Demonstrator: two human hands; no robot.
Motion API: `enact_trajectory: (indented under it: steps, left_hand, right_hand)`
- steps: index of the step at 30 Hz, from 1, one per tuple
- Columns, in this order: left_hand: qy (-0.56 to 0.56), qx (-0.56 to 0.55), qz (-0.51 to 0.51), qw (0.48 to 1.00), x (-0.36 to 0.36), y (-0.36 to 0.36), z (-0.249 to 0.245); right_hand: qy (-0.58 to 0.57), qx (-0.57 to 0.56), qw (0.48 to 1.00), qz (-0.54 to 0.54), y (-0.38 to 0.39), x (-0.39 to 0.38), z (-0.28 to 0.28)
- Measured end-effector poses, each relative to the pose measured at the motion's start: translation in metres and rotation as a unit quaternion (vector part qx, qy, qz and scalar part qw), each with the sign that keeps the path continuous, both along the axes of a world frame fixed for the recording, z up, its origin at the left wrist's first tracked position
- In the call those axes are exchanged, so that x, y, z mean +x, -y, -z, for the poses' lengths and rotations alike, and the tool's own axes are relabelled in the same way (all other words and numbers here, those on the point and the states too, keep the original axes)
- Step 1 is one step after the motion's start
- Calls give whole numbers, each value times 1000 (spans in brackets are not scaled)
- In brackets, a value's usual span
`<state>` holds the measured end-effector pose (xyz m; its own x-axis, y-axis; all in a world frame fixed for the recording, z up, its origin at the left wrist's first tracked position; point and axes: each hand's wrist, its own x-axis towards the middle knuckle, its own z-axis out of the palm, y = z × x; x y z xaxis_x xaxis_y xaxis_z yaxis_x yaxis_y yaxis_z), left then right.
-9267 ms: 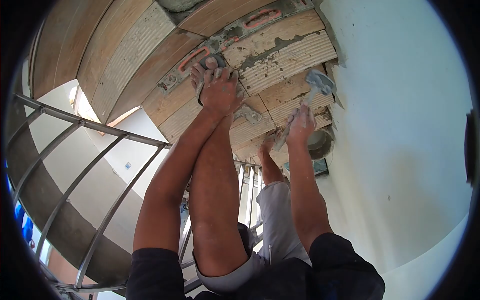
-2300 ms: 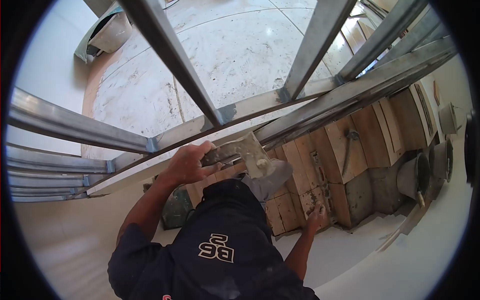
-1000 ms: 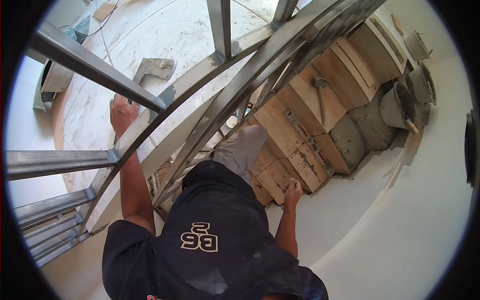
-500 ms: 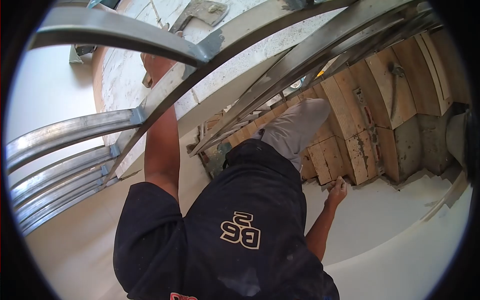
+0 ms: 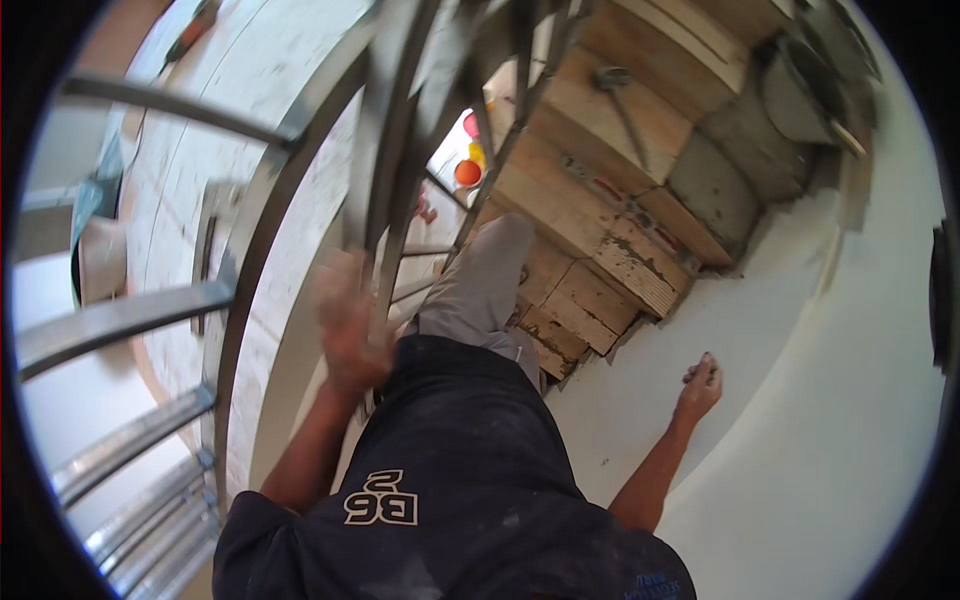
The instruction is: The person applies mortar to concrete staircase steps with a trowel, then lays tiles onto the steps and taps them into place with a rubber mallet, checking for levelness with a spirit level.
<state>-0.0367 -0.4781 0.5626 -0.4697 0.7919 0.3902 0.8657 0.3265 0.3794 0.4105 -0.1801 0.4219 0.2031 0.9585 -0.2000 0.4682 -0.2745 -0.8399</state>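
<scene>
My left hand (image 5: pixel 350 325) is smeared by motion in front of my body, beside the metal railing (image 5: pixel 225 290); its fingers are not clear. My right hand (image 5: pixel 703 385) is held out at the right before the pale curved wall (image 5: pixel 770 330), fingers curled closed. Whether anything small is in it is hidden. Below lie wooden stair treads (image 5: pixel 575 290). On one of them rests a hammer-like tool (image 5: pixel 625 110) with a long handle. A narrow spirit level with red marks (image 5: pixel 620 200) lies across another.
Left of the railing, a dusty white landing (image 5: pixel 200 110) carries a flat rectangular trowel-like tool (image 5: pixel 210 250) and an orange-and-dark tool (image 5: pixel 192 30). A bucket-like container (image 5: pixel 800 90) stands up the stairs. Bright orange and yellow things (image 5: pixel 467 172) show below through the bars.
My left hand has come back from over the landing to my side of the railing. My view has turned and shifted along the stairs. The right hand stays curled, now farther from the treads.
</scene>
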Motion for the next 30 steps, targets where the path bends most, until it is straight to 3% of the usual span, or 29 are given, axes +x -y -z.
enact_trajectory:
  steps: [2, 3, 5, 10, 13, 15, 17, 19, 21, 22, 30]
  left_hand:
    - [135, -46, 149, 978, 15, -33, -1]
    - [129, -41, 163, 977, 16, -48, 9]
    - [203, -37, 158, 966, 10, -78, 35]
    - [209, -4, 120, 970, -31, -167, 82]
    - [258, -7, 91, 962, -36, -224, 108]
    - [313, 13, 69, 947, -30, -242, 159]
    - [333, -146, -55, 930, -23, -262, 180]
    - [292, -138, -13, 947, -15, -278, 165]
    - [299, -177, 120, 930, -8, -294, 132]
    - [298, -189, 137, 925, -6, -301, 117]
    - [304, -397, 71, 863, -22, -399, 55]
  right_hand:
    - [23, 46, 998, 24, -19, 16, -29]
    - [35, 84, 995, 34, -28, 20, -44]
    - [74, 141, 986, 55, -42, 20, -73]
    - [93, 191, 970, 119, -57, 14, -115]
    - [99, 143, 983, 56, -52, 0, -99]
    - [167, 15, 986, -4, -35, -33, -104]
    - [151, -57, 985, -64, -12, -82, -126]
    - [100, -126, 976, -149, 5, -111, -149]
    - [70, -159, 972, -160, 12, -128, -174]
    - [38, -190, 964, -182, 19, -130, -186]
    - [97, -196, 975, -25, -7, -39, -183]
